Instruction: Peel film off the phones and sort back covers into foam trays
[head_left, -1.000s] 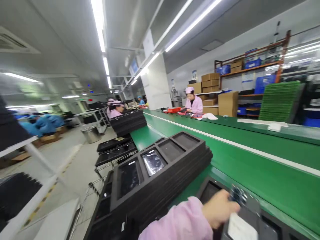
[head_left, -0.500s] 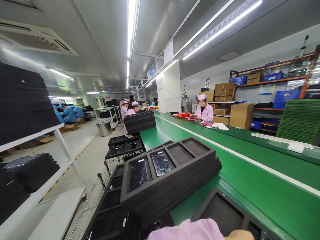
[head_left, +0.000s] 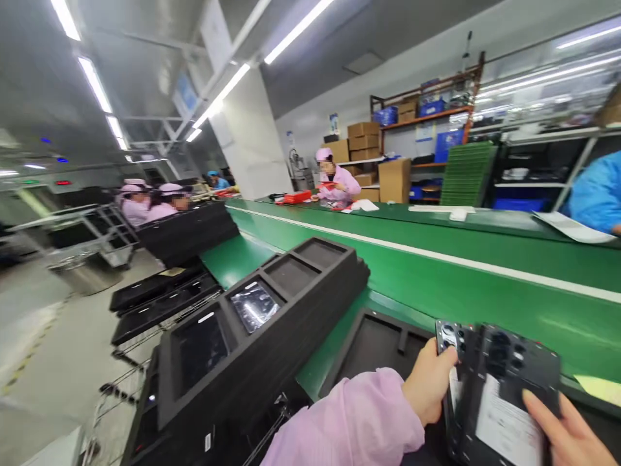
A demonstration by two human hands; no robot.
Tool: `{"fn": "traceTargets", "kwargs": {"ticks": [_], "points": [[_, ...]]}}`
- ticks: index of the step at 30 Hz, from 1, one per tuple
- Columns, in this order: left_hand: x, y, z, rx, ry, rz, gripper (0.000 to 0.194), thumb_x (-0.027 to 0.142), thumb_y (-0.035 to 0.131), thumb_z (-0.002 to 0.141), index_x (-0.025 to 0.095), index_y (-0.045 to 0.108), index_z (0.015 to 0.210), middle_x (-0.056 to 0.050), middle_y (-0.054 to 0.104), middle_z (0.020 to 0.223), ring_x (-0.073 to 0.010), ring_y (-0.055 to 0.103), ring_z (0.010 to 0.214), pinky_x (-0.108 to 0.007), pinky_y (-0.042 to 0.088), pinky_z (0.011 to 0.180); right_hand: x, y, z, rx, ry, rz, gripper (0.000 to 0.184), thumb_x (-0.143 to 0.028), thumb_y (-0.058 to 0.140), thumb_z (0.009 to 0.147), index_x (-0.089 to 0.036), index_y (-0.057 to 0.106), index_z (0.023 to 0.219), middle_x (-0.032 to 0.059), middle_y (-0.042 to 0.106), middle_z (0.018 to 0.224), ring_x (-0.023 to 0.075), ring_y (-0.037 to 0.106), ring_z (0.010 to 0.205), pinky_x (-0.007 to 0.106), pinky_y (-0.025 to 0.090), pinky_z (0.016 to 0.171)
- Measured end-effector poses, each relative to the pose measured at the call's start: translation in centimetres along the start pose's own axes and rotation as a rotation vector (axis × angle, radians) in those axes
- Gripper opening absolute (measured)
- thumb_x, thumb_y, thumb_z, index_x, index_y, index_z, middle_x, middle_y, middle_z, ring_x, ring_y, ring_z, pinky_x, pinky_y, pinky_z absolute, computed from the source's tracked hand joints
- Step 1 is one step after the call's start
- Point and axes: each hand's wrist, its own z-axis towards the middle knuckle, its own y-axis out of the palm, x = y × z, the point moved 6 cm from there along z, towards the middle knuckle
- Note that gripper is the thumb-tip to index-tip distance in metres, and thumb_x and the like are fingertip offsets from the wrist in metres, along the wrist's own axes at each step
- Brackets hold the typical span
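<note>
Two devices: left hand holds one, right hand one.

Overhead we have a grey ceiling with bright strip lights, several lined up toward the far end. A broad white pillar rises beyond the long green tabletop, along which a white stripe runs. Against the pale wall we see an orange-framed shelving rack. To our left, the light floor bears yellow-and-black tape and a round metal bin; small blue lights glow farther back.
</note>
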Motion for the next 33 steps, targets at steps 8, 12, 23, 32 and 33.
{"fn": "traceTargets", "kwargs": {"ticks": [8, 12, 23, 32, 33], "points": [[0.8, 4.3, -2.5, -0.254, 0.145, 0.052, 0.088, 0.071, 0.073, 0.046, 0.013, 0.052, 0.109, -0.012, 0.059, 0.110, -0.0294, 0.051, 0.107, -0.037, 0.036, 0.098, -0.4, -0.8, -1.7, 0.128, 0.132, 0.041, 0.094, -0.065, 0.057, 0.071, -0.018, 0.019, 0.143, 0.0118, 0.033, 0.143, 0.0287, 0.034, 0.129, 0.042, 0.039, 0.101], [1.2, 4.9, -3.2, -0.408, 0.439, 0.261, 0.106, 0.074, 0.065, 0.056, 0.011, 0.032, 0.133, -0.017, 0.046, 0.127, -0.0327, 0.041, 0.121, -0.042, 0.029, 0.105, -1.8, -2.7, -3.2, 0.158, -0.134, 0.004, 0.082, -0.050, 0.059, 0.080, -0.023, 0.015, 0.143, 0.0128, 0.039, 0.138, 0.0265, 0.045, 0.122, 0.041, 0.041, 0.099], [-1.6, 5.0, -4.2, -0.645, 0.868, 0.407, 0.095, 0.071, 0.054, 0.071, 0.022, 0.008, 0.139, -0.012, 0.042, 0.109, -0.0283, 0.053, 0.098, -0.044, 0.046, 0.084, -4.1, -3.1, -5.4, 0.011, -0.474, -0.071, 0.061, -0.039, 0.051, 0.091, -0.032, 0.016, 0.141, 0.0097, 0.051, 0.108, 0.0210, 0.060, 0.098, 0.034, 0.054, 0.080], [-3.2, 3.7, -4.0, -0.557, 0.640, 0.356, 0.094, 0.075, 0.067, 0.053, 0.022, 0.033, 0.123, -0.008, 0.043, 0.100, -0.0261, 0.051, 0.094, -0.042, 0.044, 0.086, 0.1, -1.9, -5.4, -0.157, -0.294, 0.058, 0.037, -0.035, 0.057, 0.086, -0.030, 0.038, 0.118, 0.0103, 0.044, 0.118, 0.0226, 0.051, 0.113, 0.036, 0.049, 0.090], [-3.1, 3.6, -4.1, -0.550, 0.645, 0.355, 0.091, 0.074, 0.068, 0.052, 0.023, 0.037, 0.120, -0.007, 0.044, 0.099, -0.0256, 0.050, 0.093, -0.041, 0.044, 0.086, 0.1, -1.9, -5.3, -0.153, -0.300, 0.060, 0.036, -0.034, 0.056, 0.086, -0.030, 0.038, 0.117, 0.0101, 0.045, 0.117, 0.0222, 0.050, 0.113, 0.035, 0.049, 0.089]]}}
